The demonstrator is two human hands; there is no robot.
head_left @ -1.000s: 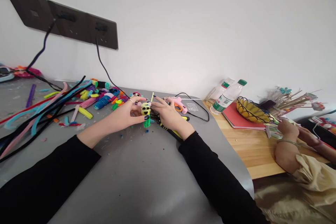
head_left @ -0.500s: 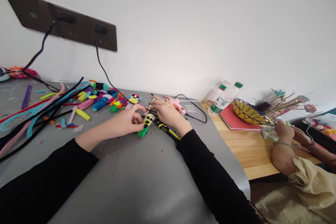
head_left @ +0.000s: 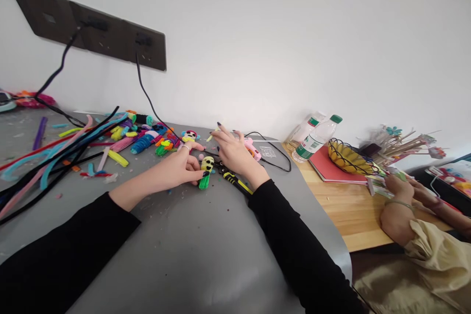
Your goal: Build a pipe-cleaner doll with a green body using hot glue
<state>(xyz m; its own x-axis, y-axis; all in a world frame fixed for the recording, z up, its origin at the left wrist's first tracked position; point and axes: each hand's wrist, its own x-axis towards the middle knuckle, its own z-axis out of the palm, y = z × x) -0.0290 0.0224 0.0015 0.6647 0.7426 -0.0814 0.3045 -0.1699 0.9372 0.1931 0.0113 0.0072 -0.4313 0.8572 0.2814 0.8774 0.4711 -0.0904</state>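
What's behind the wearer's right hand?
Part of a pink tool shows past the wearer's right hand, with the white wall farther back. The hand covers the rest of the tool; anything else directly behind it can't be seen.

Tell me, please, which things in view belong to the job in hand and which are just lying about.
Seemingly part of the job:
yellow-and-green figure in the left hand
pale strip by the right hand
pliers
pink glue gun
probably the fuzzy stems

Probably just lying about:
two bottles
red folder
basket
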